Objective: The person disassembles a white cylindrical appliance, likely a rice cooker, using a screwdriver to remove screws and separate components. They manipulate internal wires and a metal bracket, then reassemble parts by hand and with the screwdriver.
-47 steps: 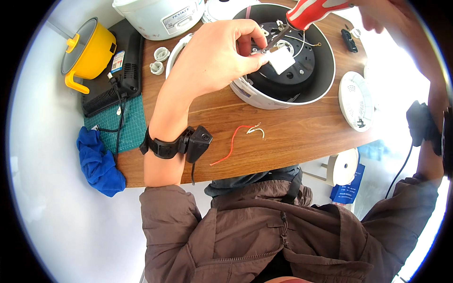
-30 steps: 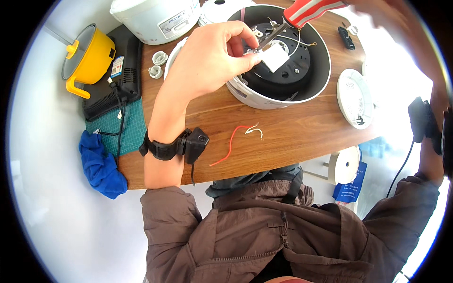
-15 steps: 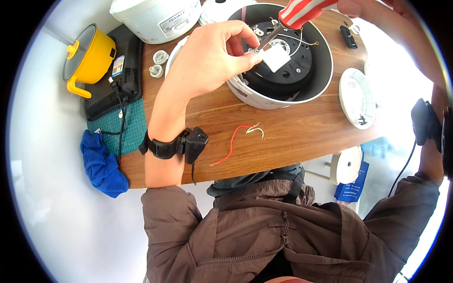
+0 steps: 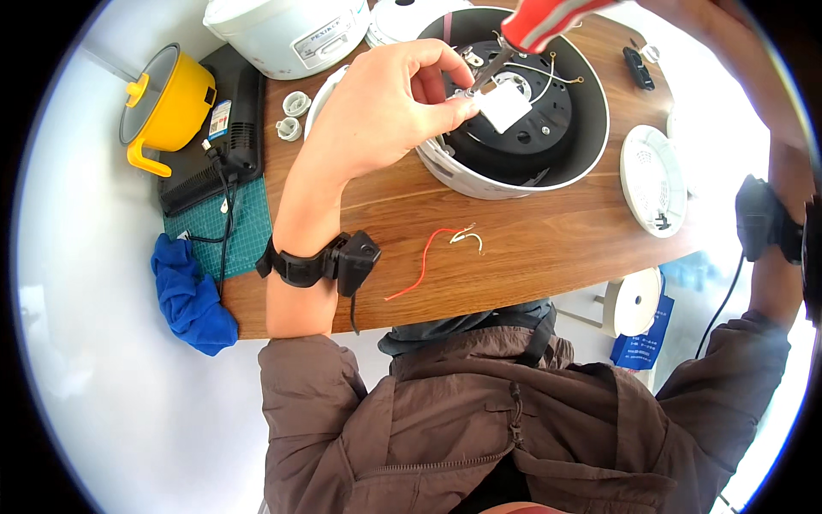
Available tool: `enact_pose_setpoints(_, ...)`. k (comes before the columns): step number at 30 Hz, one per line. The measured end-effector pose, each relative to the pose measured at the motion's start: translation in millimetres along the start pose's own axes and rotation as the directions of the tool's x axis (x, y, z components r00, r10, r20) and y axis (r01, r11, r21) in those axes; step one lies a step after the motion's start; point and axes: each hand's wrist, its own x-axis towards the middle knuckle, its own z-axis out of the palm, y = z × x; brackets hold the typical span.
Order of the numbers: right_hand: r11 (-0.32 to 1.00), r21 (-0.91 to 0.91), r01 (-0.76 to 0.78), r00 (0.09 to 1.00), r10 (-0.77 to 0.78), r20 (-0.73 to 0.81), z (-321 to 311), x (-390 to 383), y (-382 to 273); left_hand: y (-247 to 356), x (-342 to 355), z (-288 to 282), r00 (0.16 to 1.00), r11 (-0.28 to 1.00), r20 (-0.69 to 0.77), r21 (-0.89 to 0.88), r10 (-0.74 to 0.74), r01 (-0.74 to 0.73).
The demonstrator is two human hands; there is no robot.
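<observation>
1. Pinching, between thumb and forefinger of the left hand [image 4: 377, 111], a mostly hidden small part [image 4: 470, 93] at the left edge of the white block [image 4: 506, 107], inside the round housing [image 4: 458, 178], on the far side of the table [image 4: 531, 240].
2. Cannot tell the grip of the right hand [image 4: 685, 17]: cut off at far right, beyond the red-and-white screwdriver [image 4: 539, 26].
3. Could jab the left thumb, just beside the tip, through off-axis pushing.
4. Could drop the small part into the housing through a loosened pinch.
5. Could snag the white wire [image 4: 550, 74] through sweeping the shank right.
</observation>
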Motion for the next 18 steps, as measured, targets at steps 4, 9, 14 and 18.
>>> enact_pose_setpoints(4, 1.0, 0.0, 0.003, 1.0, -0.003, -0.022, -1.2, -1.5, -3.4, 2.4, 3.3, 3.0, 1.0, 1.0, 0.011, 0.012, -0.009, 0.009)
enact_pose_setpoints(9, 0.999, 0.041, 0.033, 0.999, -0.032, -0.039, 5.4, 2.6, -1.6, -0.2, -0.5, 0.5, 0.999, 0.999, 0.003, -0.027, -0.046, 0.046)
enact_pose_setpoints(14, 0.999, 0.038, 0.031, 0.999, -0.03, -0.031, 5.5, 1.1, -2.4, 0.9, 4.5, 2.7, 0.999, 0.998, 0.025, -0.053, -0.034, 0.035)
enact_pose_setpoints(18, 0.998, 0.05, 0.037, 0.998, -0.035, -0.044, 8.6, 3.2, 1.5, 1.5, 1.8, 1.9, 0.999, 0.999, 0.025, -0.023, -0.042, 0.043)
